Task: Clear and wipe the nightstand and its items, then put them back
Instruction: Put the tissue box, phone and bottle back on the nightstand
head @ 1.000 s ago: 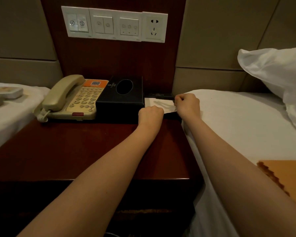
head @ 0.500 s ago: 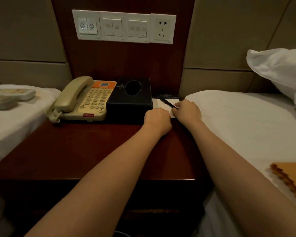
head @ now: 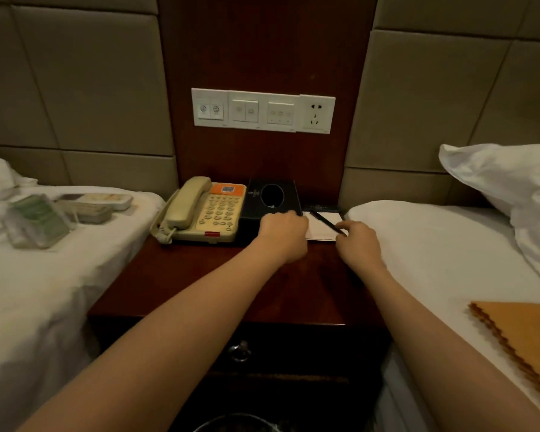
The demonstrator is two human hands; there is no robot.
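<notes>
Your right hand (head: 360, 241) pinches the near end of the pen (head: 324, 221) lying across the notepad (head: 320, 230) at the back right of the nightstand (head: 184, 275); your left hand (head: 282, 236) curls at the notepad's left edge, its grip not discernible.

Dark wood nightstand (head: 200, 275): beige phone (head: 206, 213) left of the left hand (head: 282, 235) fingers (head: 295, 218), black tissue box (head: 272, 198) just behind them, white notepad (head: 321, 229) beside them, 1 black pen (head: 325, 221) lying diagonally on it, reaching the right hand (head: 360, 243) fingertips (head: 342, 226).
</notes>
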